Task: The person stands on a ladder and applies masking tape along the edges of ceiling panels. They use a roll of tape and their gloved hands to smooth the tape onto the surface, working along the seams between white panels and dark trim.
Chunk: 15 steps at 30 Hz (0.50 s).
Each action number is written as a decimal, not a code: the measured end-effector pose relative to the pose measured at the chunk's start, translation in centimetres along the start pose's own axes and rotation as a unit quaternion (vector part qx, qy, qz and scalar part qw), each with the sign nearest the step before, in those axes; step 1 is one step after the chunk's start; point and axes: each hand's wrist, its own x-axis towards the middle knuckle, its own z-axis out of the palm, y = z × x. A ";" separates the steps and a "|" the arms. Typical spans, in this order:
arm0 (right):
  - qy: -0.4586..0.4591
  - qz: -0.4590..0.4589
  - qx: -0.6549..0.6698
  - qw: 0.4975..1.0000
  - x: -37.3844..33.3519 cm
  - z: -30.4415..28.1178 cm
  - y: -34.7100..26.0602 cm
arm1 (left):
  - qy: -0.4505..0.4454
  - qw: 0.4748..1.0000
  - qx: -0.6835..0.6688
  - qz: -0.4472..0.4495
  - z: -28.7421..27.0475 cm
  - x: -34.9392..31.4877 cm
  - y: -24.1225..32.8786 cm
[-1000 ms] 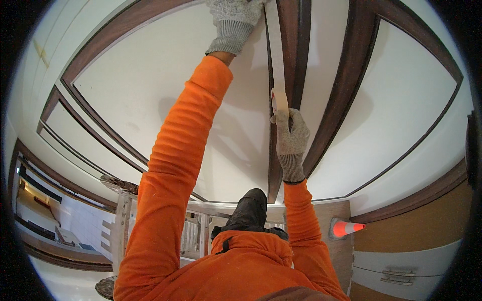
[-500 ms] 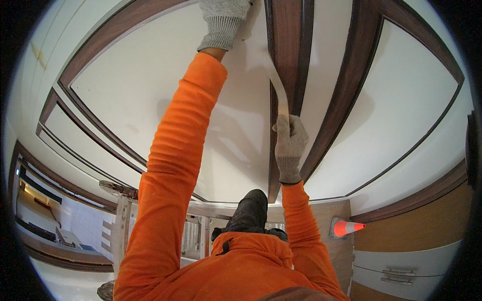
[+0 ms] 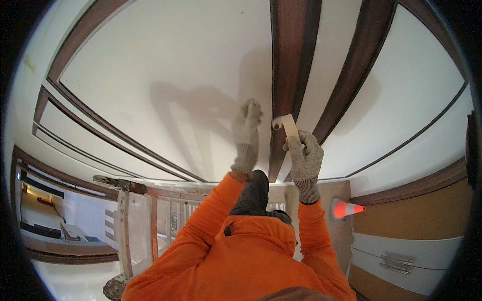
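Note:
My right hand [image 3: 306, 156], in a grey knit glove, pinches a short, pale tan strip of tape [image 3: 290, 126]. The strip's far end curls over in front of a dark wood trim [image 3: 296, 60]. My left hand [image 3: 247, 131], gloved alike, is raised before the white panel [image 3: 191, 75], to the left of that trim. Its fingers are curled together; whatever they may hold is hidden. I cannot tell whether the left hand touches the panel.
A second dark trim [image 3: 359, 60] runs to the right. Below left stands a worn wooden frame [image 3: 123, 228] with railings behind it. An orange cone [image 3: 347, 209] sits at lower right, near white drawers [image 3: 401, 258]. My dark shoe [image 3: 257, 186] shows below my hands.
My left hand has come down from the top of the panel to near the right hand. The tape strip, stretched long up the trim before, now looks short and curled. My right hand shifted slightly right and down.

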 end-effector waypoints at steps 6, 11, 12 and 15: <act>-0.104 0.164 0.066 0.979 -2.0 -2.9 -1.4 | 0.034 0.902 -0.106 -0.418 -5.6 -11.6 -13.2; -0.138 0.305 0.146 0.931 -3.6 -5.4 0.3 | -0.092 0.838 -0.088 -0.530 -6.6 -16.4 -10.3; -0.144 0.316 0.136 0.928 -4.4 -5.5 0.8 | -0.110 0.844 -0.076 -0.520 -6.5 -16.4 -9.8; -0.164 0.313 0.122 0.927 -7.3 -5.9 1.8 | -0.160 0.871 -0.043 -0.463 -6.5 -16.2 -8.5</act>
